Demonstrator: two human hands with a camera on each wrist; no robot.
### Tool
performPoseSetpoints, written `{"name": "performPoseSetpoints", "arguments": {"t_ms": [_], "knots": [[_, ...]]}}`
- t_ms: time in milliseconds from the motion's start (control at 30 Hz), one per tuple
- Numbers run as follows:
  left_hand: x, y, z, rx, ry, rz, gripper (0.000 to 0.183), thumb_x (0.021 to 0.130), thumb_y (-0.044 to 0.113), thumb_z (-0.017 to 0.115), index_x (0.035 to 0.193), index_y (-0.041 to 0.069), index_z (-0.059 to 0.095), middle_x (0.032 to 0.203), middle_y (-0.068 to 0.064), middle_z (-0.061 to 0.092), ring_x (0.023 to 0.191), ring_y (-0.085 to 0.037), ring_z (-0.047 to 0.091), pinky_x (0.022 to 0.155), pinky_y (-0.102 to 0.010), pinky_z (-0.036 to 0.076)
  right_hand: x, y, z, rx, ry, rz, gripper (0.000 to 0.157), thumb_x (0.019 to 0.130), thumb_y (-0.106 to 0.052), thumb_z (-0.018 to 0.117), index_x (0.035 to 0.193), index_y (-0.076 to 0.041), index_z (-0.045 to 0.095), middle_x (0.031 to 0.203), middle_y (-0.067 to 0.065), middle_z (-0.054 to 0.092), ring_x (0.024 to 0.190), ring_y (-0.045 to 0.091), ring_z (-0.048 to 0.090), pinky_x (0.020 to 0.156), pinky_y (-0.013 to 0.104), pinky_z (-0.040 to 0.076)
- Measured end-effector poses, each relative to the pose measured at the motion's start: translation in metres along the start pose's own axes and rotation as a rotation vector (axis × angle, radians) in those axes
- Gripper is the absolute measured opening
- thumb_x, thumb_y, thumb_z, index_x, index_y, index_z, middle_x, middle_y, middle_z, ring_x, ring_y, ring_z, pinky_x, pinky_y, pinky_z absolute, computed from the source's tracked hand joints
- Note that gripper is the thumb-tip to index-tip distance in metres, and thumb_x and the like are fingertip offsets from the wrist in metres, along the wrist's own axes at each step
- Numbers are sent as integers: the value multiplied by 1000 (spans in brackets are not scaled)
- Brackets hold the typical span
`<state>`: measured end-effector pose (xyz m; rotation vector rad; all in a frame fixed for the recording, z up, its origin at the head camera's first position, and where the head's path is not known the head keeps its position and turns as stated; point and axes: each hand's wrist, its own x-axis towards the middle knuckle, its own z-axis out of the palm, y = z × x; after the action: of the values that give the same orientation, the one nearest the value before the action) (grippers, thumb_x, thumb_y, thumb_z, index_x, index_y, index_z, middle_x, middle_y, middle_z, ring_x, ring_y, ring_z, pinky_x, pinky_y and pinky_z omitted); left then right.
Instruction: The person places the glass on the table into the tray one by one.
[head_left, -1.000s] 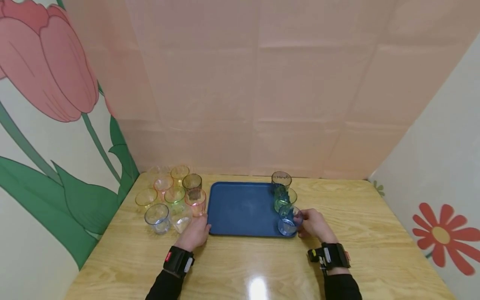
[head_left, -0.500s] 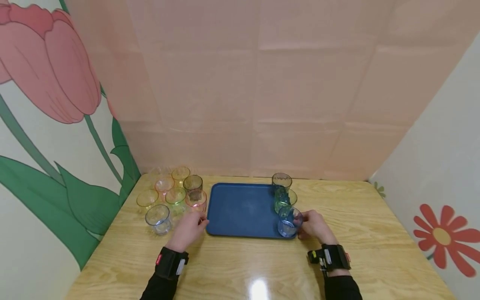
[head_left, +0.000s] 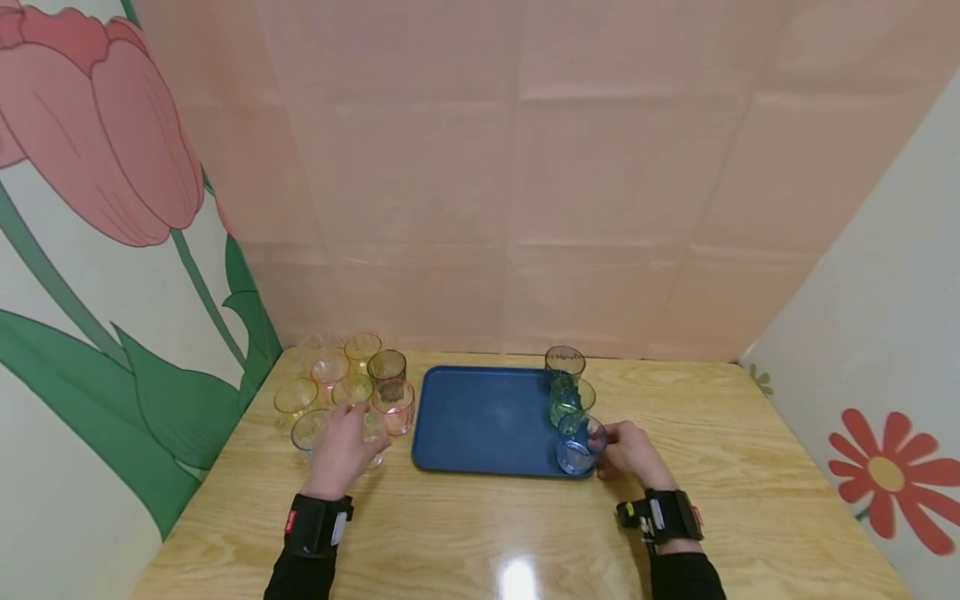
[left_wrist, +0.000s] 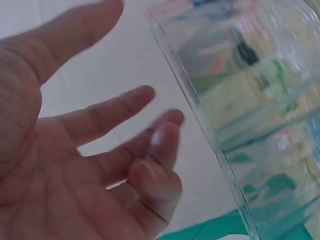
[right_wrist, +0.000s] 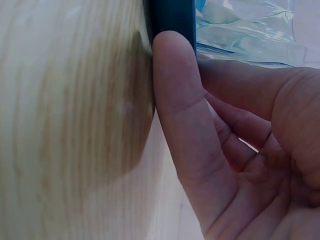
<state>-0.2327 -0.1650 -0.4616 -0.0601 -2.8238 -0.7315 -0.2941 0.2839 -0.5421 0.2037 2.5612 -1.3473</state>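
Observation:
My left hand [head_left: 341, 446] is over the near side of a group of drinking glasses, its fingers spread. A clear glass [head_left: 374, 427] and a blue-rimmed glass [head_left: 303, 435] are closest to it, both partly hidden. In the left wrist view a gap shows between the fingers and clear glass [left_wrist: 215, 100]. At the near right corner of the blue tray [head_left: 483, 421], my right hand [head_left: 633, 450] pinches the rim. Close to those fingers a blue glass [head_left: 576, 457] stands on the tray, in line with a green glass [head_left: 562, 408] and a dark grey glass [head_left: 564, 360].
Behind the left hand stand a yellow glass [head_left: 295, 396], a pink glass [head_left: 396, 408], a smoky glass [head_left: 387, 371] and several others, close together. Wooden table [head_left: 457, 533] surface runs along the front. A pinkish sheet [head_left: 480, 208] covers the wall behind.
My left hand has let go of the tray's left side and moved left to the clear glass. The right hand stays at the tray's right corner.

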Motion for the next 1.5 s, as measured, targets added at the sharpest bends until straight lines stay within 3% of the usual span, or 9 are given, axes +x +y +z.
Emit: {"name": "performPoseSetpoints", "arguments": {"t_ms": [133, 567, 767, 1067, 1200, 1367, 1500], "knots": [[1, -2, -2, 20, -46, -45, 66, 80, 23, 86, 131, -9, 59, 127, -33, 55, 116, -51, 48, 91, -60, 45, 0, 0, -1, 5, 2, -2, 12, 96, 4, 63, 105, 3, 71, 87, 9, 66, 71, 22, 65, 61, 38, 60], [2, -8, 4, 89, -47, -73, 71, 76, 16, 86, 136, -6, 56, 127, -35, 56, 116, -51, 44, 89, -63, 39, -5, 2, 2, -21, 25, -83, 9, 96, 0, 64, 99, 2, 73, 76, 8, 64, 66, 22, 64, 57, 36, 59], [2, -9, 5, 110, -59, -70, 64, 75, 17, 87, 126, -9, 59, 120, -31, 60, 112, -48, 46, 85, -59, 40, -4, 2, 2, -22, 23, -69, 10, 97, -1, 65, 100, 0, 74, 77, 9, 64, 68, 22, 64, 57, 36, 59], [2, -5, 6, 94, 5, -102, 61, 72, 23, 83, 116, -12, 61, 114, -29, 56, 105, -45, 43, 81, -53, 36, -7, 0, 2, -6, 34, -55, 11, 97, -1, 65, 103, 1, 74, 78, 8, 63, 68, 22, 63, 58, 37, 60], [5, -3, 6, 50, 49, -121, 68, 72, 24, 83, 123, -13, 58, 119, -31, 50, 108, -47, 43, 85, -56, 38, -6, 1, 3, 8, 38, -54, 11, 97, 0, 65, 103, 1, 73, 78, 8, 63, 68, 22, 64, 57, 37, 59], [7, 2, 6, -106, 130, -99, 91, 73, 27, 89, 141, -14, 44, 134, -34, 38, 110, -53, 53, 85, -61, 50, -4, 1, 2, 22, 30, -50, 10, 97, 0, 64, 102, 1, 73, 80, 8, 63, 67, 22, 63, 57, 37, 59], [6, 7, 9, -223, 198, -67, 96, 74, 24, 91, 145, -12, 37, 134, -31, 37, 108, -48, 56, 82, -56, 53, -4, 3, 2, 26, 21, -30, 10, 97, 0, 64, 102, 1, 73, 81, 9, 63, 67, 22, 63, 58, 37, 59]]}}
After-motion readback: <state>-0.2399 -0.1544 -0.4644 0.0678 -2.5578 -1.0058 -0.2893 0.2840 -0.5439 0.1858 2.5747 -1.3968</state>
